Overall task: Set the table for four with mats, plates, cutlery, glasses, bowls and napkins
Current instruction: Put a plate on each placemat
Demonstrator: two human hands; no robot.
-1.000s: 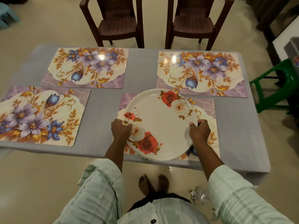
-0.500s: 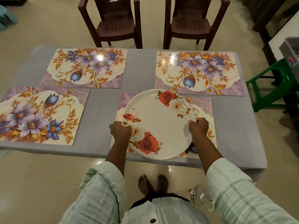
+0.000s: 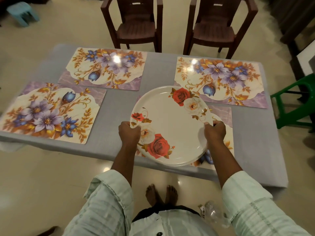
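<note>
The plates [image 3: 170, 123] hide most of the near mat [image 3: 223, 116]; their count is unclear

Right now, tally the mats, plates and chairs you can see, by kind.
Mats: 4
Plates: at least 2, a stack held by both hands; exact number unclear
Chairs: 2
Total: at least 8

Left hand [image 3: 129, 135] and right hand [image 3: 215, 132] grip opposite rims of a rose-patterned plate [image 3: 170, 123]; more rims show under its near edge, so a stack. Beneath the hands: floral mat [image 3: 223, 116], mostly covered. Three more mats: left of left hand [image 3: 49, 111], beyond it [image 3: 105, 68], beyond right hand [image 3: 219, 79]. Grey table [image 3: 252, 142]; two chairs past it.
</note>
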